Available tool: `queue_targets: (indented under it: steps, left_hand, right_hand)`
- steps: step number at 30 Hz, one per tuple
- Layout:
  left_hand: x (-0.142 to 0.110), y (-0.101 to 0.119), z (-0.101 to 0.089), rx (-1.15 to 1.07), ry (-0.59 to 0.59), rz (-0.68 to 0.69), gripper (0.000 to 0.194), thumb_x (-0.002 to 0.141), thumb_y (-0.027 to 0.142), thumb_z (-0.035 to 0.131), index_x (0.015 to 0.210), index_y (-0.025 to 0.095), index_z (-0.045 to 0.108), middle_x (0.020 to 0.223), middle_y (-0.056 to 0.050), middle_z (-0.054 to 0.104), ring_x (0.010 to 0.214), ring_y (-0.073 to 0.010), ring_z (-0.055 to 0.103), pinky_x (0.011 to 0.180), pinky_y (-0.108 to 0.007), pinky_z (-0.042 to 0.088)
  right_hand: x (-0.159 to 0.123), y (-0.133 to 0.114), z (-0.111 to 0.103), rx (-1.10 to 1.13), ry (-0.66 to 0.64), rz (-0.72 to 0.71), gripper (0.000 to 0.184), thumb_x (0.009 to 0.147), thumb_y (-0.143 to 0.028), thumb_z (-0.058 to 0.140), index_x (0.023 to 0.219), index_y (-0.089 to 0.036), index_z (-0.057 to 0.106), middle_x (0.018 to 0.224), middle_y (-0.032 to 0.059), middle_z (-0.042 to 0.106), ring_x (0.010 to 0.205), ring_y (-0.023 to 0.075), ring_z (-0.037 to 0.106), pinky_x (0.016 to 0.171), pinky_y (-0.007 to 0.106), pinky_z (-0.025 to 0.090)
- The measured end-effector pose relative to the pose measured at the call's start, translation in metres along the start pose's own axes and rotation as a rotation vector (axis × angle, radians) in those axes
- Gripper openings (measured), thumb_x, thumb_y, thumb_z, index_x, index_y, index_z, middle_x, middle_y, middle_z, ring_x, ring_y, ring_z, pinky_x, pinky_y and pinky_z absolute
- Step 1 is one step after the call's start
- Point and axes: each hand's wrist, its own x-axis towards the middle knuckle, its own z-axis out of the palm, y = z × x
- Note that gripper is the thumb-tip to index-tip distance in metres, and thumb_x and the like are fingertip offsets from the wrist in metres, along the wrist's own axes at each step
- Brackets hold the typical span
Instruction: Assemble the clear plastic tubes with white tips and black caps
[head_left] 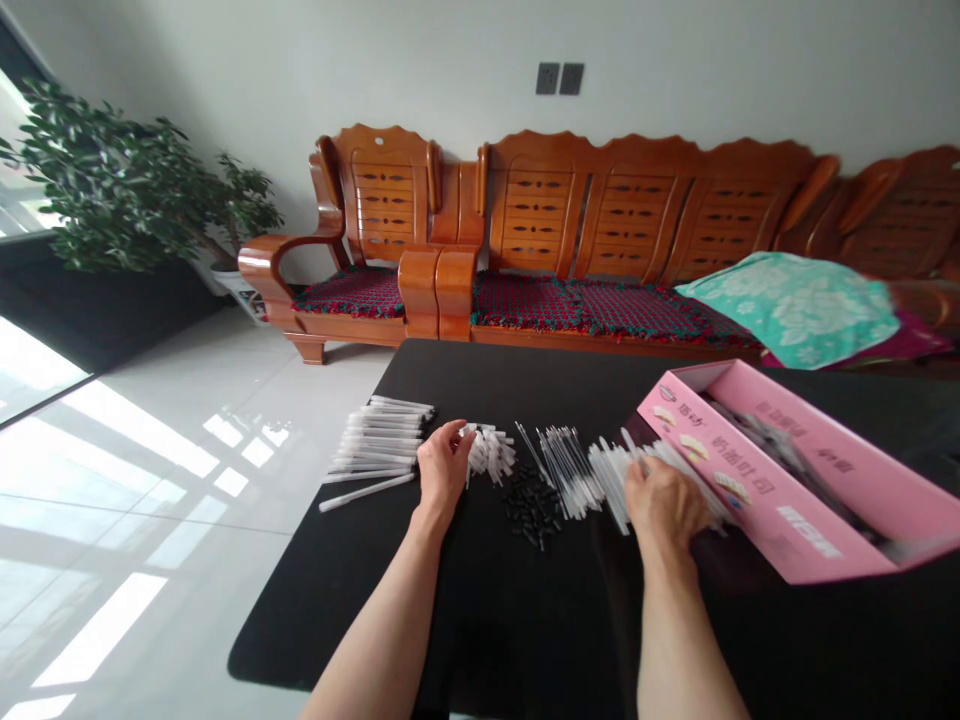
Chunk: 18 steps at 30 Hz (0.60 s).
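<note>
White plastic sticks [379, 445] are looking done, cloudy plastic tubes [611, 482] are waiting, and the half-curled left hand [442, 468] and right hand [666, 502] are hiding any grip.

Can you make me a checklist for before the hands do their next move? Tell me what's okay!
1. White caps near the left hand: ok; its fingertips are by the white caps.
2. White tubes within reach of the right hand: ok; it is over the white tubes.
3. Right hand gripping a tube: cannot tell; the fingertips are blurred.
4. Small black pieces in a tidy row: not ok; they're a loose heap.
5. Pen refills all parallel: not ok; some slant differently.
6. Pink box open: ok.
</note>
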Motion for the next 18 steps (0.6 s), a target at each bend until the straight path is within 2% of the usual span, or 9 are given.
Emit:
queue_targets:
  steps: [4,6,8,10,12,15,18]
  left_hand:
    - [0.001,-0.004,0.004,0.076,0.012,0.049,0.017,0.079,0.03,0.073,0.09,0.018,0.076,0.069,-0.002,0.066,0.063,-0.0165,0.06,0.071,-0.029,0.046]
    - [0.001,-0.004,0.004,0.046,0.035,0.076,0.015,0.077,0.031,0.075,0.086,0.018,0.076,0.067,-0.002,0.064,0.063,-0.0168,0.059,0.07,-0.029,0.045]
    - [0.0,-0.002,0.004,-0.009,0.059,0.089,0.015,0.076,0.031,0.076,0.085,0.02,0.076,0.069,-0.003,0.063,0.062,-0.0168,0.058,0.069,-0.029,0.045]
    - [-0.001,0.001,0.004,-0.063,0.079,0.084,0.015,0.076,0.031,0.076,0.087,0.021,0.077,0.072,-0.003,0.065,0.062,-0.0167,0.058,0.069,-0.029,0.045]
    - [-0.001,0.003,0.0,-0.096,0.106,0.07,0.015,0.077,0.031,0.075,0.089,0.022,0.077,0.076,-0.004,0.067,0.063,-0.0168,0.059,0.07,-0.029,0.047]
    - [0.002,0.004,-0.018,-0.092,0.182,0.045,0.017,0.08,0.032,0.07,0.092,0.022,0.076,0.08,-0.004,0.068,0.065,-0.017,0.061,0.071,-0.029,0.048]
    - [0.005,-0.001,-0.052,-0.064,0.263,-0.025,0.025,0.086,0.036,0.062,0.101,0.02,0.075,0.084,-0.005,0.07,0.064,-0.0171,0.063,0.064,-0.028,0.049]
  right_hand:
    - [0.016,0.03,0.003,-0.038,-0.037,0.155,0.025,0.081,-0.036,0.063,0.089,-0.02,0.081,0.087,0.018,0.072,0.074,0.0312,0.061,0.059,0.036,0.036]
    - [0.021,0.04,0.012,-0.001,0.053,0.113,0.024,0.075,-0.035,0.069,0.085,-0.018,0.081,0.08,0.0192,0.07,0.071,0.0319,0.059,0.059,0.038,0.036]
    - [0.023,0.043,0.021,0.056,0.228,-0.014,0.025,0.075,-0.035,0.066,0.08,-0.015,0.08,0.07,0.018,0.066,0.067,0.0306,0.056,0.061,0.039,0.036]
    - [0.019,0.036,0.027,0.137,0.387,-0.123,0.027,0.08,-0.034,0.06,0.078,-0.014,0.077,0.066,0.0156,0.064,0.066,0.0284,0.054,0.063,0.039,0.036]
    - [0.011,0.02,0.03,0.238,0.467,-0.174,0.027,0.084,-0.032,0.056,0.079,-0.013,0.075,0.069,0.0142,0.066,0.068,0.0267,0.054,0.065,0.037,0.036]
    - [-0.005,-0.009,0.032,0.381,0.433,-0.252,0.03,0.09,-0.033,0.053,0.081,-0.014,0.074,0.07,0.0132,0.068,0.07,0.0247,0.056,0.064,0.033,0.035]
    - [-0.017,-0.027,0.036,0.454,0.352,-0.365,0.032,0.093,-0.034,0.052,0.083,-0.014,0.075,0.071,0.0122,0.069,0.068,0.0225,0.058,0.064,0.031,0.037]
